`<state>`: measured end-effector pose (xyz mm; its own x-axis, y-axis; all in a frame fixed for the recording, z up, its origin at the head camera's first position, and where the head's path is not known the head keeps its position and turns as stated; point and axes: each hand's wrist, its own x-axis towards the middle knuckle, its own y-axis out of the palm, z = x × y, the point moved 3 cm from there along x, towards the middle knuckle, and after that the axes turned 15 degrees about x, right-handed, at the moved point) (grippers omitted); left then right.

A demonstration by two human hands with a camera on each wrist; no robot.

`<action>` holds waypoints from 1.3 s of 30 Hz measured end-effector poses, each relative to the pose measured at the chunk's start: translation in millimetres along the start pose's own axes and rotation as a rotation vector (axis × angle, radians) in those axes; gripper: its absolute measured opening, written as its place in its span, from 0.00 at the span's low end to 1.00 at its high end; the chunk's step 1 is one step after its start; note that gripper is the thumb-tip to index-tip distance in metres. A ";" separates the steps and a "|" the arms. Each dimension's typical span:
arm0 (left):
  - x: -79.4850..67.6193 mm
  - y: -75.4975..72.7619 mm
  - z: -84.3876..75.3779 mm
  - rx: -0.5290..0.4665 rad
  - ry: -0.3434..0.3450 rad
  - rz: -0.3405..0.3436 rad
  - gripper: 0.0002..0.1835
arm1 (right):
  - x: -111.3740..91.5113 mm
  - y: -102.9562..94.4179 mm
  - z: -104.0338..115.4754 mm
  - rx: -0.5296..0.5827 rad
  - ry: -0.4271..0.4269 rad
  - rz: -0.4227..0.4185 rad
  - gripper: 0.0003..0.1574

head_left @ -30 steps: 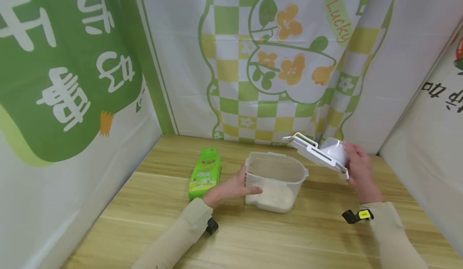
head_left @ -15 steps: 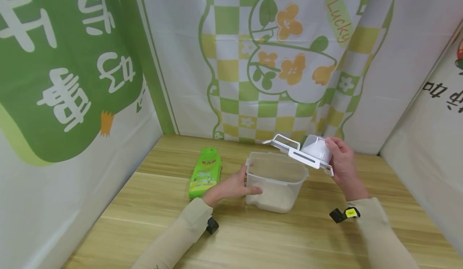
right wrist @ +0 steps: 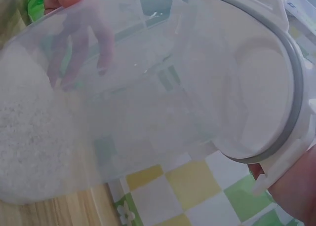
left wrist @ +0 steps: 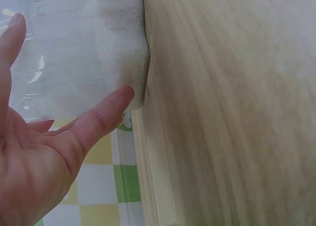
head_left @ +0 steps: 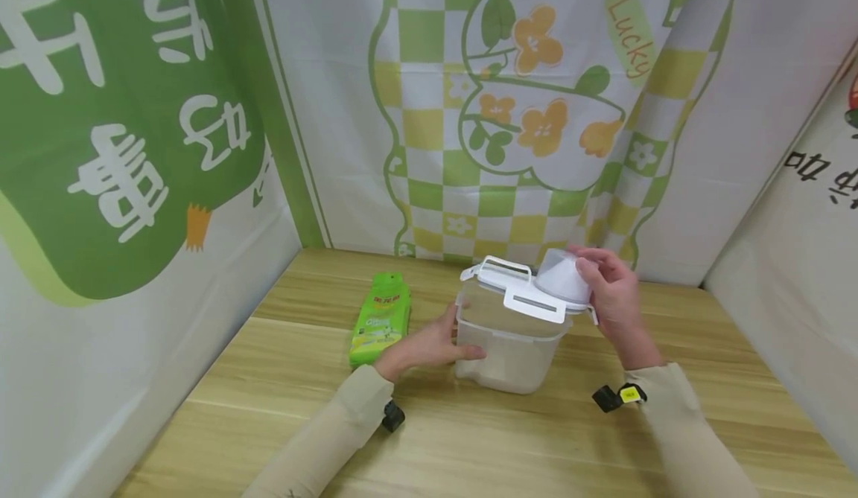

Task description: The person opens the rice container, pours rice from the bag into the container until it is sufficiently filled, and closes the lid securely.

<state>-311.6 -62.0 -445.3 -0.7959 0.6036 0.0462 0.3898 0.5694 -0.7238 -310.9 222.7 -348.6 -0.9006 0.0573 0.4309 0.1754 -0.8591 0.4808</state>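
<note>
A clear plastic container (head_left: 503,360) stands on the table, with white granular contents (right wrist: 29,127) in its bottom. My left hand (head_left: 429,347) holds its left end, thumb (left wrist: 106,110) along the front and fingers behind the wall. Over the opening is a white lid (head_left: 519,288) with a grey seal, tilted, its clips sticking out; whether it touches the rim all round I cannot tell. A clear cup (head_left: 561,275) sits on the lid's right end. My right hand (head_left: 611,293) grips the lid there, around the cup; some of its fingers are hidden.
Left of the container lies a green packet (head_left: 380,321) with yellow and red print, close to my left wrist. A patterned cloth (head_left: 509,208) hangs along the table's back edge. More printed cloth walls (head_left: 268,282) flank the wooden table (head_left: 469,446).
My right hand has brought the lid leftward and down, from beside the container to over its opening. The left hand and the container have stayed in place.
</note>
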 end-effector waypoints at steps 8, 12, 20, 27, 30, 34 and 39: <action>-0.2 0.7 0.2 -0.055 0.009 0.017 0.50 | -6.4 10.5 -2.9 -0.012 -0.103 0.058 0.18; 1.3 0.5 0.5 -0.044 0.032 0.006 0.50 | -8.7 14.2 -3.8 0.009 -0.176 0.136 0.20; 6.1 0.6 0.0 -0.032 0.065 -0.009 0.50 | -10.9 18.1 -4.6 0.054 -0.254 0.249 0.18; 5.4 -0.8 -1.7 -0.016 0.044 -0.008 0.47 | -11.6 17.0 -7.1 -0.004 -0.269 0.275 0.17; 4.9 -0.6 -1.1 -0.015 0.032 -0.008 0.46 | -12.3 16.5 -8.4 0.001 -0.275 0.282 0.16; 4.4 -0.3 -0.6 -0.017 0.028 -0.014 0.46 | -14.0 16.9 -9.2 0.018 -0.290 0.289 0.15; 3.2 -0.3 -1.8 -0.021 0.029 -0.018 0.46 | -17.1 16.6 -9.7 0.030 -0.307 0.299 0.15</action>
<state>-313.4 -59.2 -443.7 -0.7892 0.6090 0.0788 0.3855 0.5912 -0.7084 -296.4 202.5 -355.4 -0.6493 -0.0393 0.7595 0.4261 -0.8460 0.3205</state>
